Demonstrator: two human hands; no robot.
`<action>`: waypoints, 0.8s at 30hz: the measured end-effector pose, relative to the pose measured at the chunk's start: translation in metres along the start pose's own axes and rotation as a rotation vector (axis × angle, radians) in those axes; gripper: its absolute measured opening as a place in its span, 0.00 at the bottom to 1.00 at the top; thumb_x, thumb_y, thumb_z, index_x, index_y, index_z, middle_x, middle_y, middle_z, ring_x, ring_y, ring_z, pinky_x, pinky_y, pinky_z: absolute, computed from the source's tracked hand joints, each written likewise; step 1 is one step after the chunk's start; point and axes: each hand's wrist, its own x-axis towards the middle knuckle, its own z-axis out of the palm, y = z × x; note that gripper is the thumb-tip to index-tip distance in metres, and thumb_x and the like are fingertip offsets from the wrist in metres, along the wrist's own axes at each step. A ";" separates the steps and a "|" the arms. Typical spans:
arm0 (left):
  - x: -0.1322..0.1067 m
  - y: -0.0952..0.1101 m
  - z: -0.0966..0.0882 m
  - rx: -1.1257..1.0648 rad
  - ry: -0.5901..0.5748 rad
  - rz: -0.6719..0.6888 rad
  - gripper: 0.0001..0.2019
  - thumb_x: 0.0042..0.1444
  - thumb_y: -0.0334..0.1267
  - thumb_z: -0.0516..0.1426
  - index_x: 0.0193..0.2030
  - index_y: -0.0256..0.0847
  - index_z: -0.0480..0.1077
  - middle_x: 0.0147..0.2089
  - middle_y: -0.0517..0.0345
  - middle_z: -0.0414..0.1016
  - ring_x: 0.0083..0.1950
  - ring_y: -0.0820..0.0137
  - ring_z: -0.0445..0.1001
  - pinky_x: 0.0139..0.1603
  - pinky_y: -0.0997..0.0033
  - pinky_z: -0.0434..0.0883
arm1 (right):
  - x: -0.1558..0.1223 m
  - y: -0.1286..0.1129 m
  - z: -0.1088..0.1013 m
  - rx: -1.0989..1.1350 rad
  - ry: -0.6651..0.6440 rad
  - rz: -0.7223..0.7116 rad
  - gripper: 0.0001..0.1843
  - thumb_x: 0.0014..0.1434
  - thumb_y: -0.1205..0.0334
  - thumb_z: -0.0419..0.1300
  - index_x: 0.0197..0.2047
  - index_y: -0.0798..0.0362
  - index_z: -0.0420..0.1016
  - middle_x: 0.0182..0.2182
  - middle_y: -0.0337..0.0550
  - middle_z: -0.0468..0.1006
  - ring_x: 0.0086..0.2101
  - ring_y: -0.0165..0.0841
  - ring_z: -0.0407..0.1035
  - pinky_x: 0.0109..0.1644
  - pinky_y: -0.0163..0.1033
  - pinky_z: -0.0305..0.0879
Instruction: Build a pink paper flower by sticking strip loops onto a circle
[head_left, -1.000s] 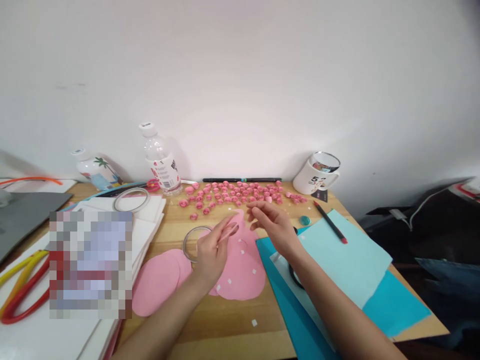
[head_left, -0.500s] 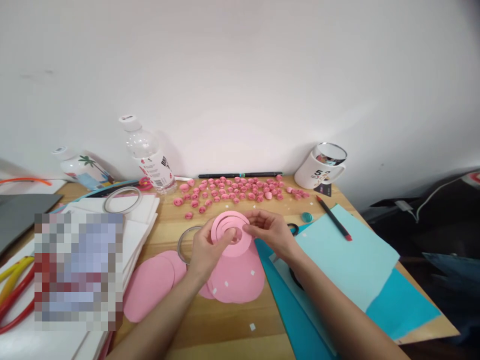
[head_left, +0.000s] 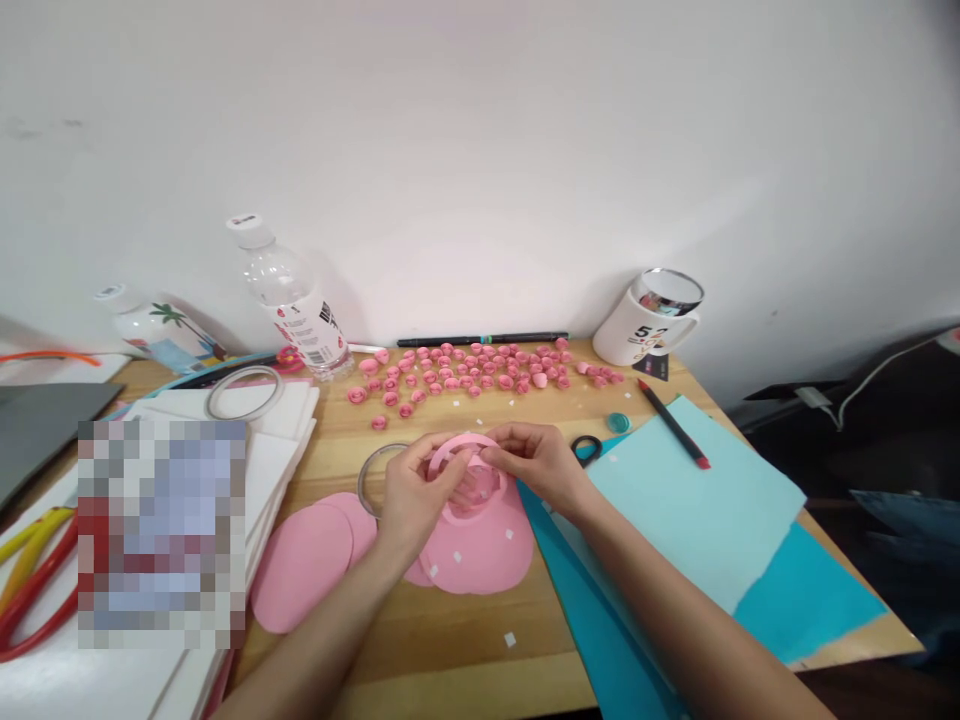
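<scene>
Between my two hands is a pink paper spiral, its rings hanging apart with gaps between them. My left hand pinches it from the left, thumb and fingers closed on the paper. From the right, my right hand grips its upper inner part with thumb and fingertips. Just below lie overlapping pink paper circles with small white squares on them. More pink circles lie to the left. A roll of tape stands out partly behind my left hand.
Many rolled pink paper roses spread across the back, before a black pen. A bottle and a white mug stand by the wall. Teal sheets, a red-tipped pencil and black-handled scissors lie right; red-yellow scissors left.
The spiral has gone from lying nearly flat and facing me to tilted, with its rings spread. My right fingers have moved slightly inward toward its centre. The view has shifted slightly.
</scene>
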 end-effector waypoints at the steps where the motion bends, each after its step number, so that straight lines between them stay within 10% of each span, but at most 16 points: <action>1: 0.001 0.000 0.000 0.001 0.002 0.025 0.07 0.45 0.39 0.61 0.32 0.39 0.76 0.24 0.60 0.77 0.24 0.71 0.75 0.24 0.78 0.71 | -0.001 0.000 0.001 0.002 0.003 -0.002 0.14 0.46 0.54 0.66 0.31 0.56 0.76 0.24 0.40 0.78 0.24 0.29 0.69 0.29 0.33 0.62; 13: -0.002 0.002 0.002 -0.207 0.010 -0.178 0.09 0.48 0.43 0.58 0.28 0.39 0.68 0.21 0.62 0.75 0.14 0.72 0.70 0.15 0.75 0.69 | -0.003 -0.004 0.000 0.018 0.014 -0.001 0.15 0.50 0.52 0.62 0.35 0.55 0.77 0.29 0.45 0.81 0.29 0.33 0.73 0.34 0.37 0.68; 18: -0.001 0.002 0.000 -0.082 0.006 -0.045 0.06 0.43 0.38 0.62 0.27 0.39 0.73 0.25 0.59 0.77 0.23 0.70 0.75 0.21 0.77 0.71 | -0.004 -0.002 0.009 -0.033 0.025 -0.020 0.14 0.48 0.52 0.64 0.30 0.56 0.78 0.23 0.42 0.79 0.23 0.29 0.70 0.27 0.34 0.66; 24: -0.002 0.006 -0.001 -0.111 0.042 -0.102 0.07 0.43 0.39 0.62 0.24 0.38 0.70 0.18 0.64 0.71 0.16 0.73 0.70 0.16 0.78 0.68 | -0.004 -0.002 0.007 0.239 -0.164 0.089 0.19 0.55 0.49 0.56 0.36 0.56 0.79 0.27 0.46 0.80 0.25 0.29 0.71 0.31 0.35 0.67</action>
